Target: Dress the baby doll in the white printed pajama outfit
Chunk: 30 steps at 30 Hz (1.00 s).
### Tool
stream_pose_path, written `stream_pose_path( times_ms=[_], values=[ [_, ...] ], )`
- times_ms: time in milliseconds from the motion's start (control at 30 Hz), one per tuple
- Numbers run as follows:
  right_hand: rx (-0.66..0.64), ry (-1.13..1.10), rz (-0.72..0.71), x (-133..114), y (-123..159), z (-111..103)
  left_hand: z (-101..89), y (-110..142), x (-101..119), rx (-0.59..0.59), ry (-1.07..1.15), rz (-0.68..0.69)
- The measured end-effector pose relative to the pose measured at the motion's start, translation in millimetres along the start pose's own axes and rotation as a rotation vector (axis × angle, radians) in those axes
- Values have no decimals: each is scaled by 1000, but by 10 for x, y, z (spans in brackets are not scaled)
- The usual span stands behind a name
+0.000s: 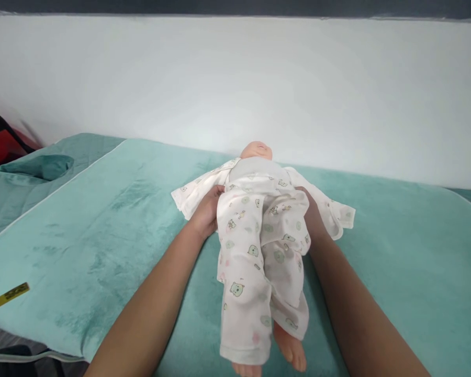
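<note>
A baby doll (257, 150) lies on its back, head toward the wall and bare feet (290, 348) toward me. White baby pants (245, 251) with small green animal prints cover its legs up to the waist. The doll's sides are flanked by a matching printed top (206, 189), its sleeves spread out to left and right. My left hand (209, 210) is closed on the pants at the hip. On the opposite hip, my right hand (313, 212) grips the pants too; the bunched cloth partly hides its fingers.
Soft green padded cover (113, 225) spreads under the doll, with a hole (39, 166) at the left. A white wall (235, 84) rises behind. A yellow strip (7, 297) lies near the left edge, and a red and black object (2, 141) stands at far left.
</note>
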State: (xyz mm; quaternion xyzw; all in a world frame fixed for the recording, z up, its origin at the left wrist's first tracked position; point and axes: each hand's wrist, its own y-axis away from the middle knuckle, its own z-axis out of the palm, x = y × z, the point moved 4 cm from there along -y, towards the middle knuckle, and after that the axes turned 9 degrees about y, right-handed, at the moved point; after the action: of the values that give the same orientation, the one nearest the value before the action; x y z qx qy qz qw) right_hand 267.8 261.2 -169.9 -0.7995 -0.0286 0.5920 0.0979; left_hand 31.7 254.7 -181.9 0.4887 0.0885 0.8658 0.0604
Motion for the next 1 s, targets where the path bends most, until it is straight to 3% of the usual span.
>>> stream_pose_path(
  times_ms=[133, 233, 400, 600, 700, 833, 1000],
  values=[
    [-64, -189, 83, -57, -5, 59, -16, 50, 92, 27, -256, 285],
    [-64, -211, 129, -50, -20, 81, -39, 40, 162, 30, -392, 453],
    [-15, -151, 42, 22, -53, 79, -81, -44, 245, 45, -381, 422],
    [128, -2, -153, -31, -34, 8, -32, -59, 304, -113, -508, 441],
    [-11, 22, -185, -67, -65, 14, 18, -53, 376, -217, -618, 453],
    [-257, 70, -130, -69, -154, -5, 99, -72, 492, -371, -787, 368],
    [-416, 273, -221, -203, -216, -37, 169, -103, 518, -395, -901, 390]
  ],
)
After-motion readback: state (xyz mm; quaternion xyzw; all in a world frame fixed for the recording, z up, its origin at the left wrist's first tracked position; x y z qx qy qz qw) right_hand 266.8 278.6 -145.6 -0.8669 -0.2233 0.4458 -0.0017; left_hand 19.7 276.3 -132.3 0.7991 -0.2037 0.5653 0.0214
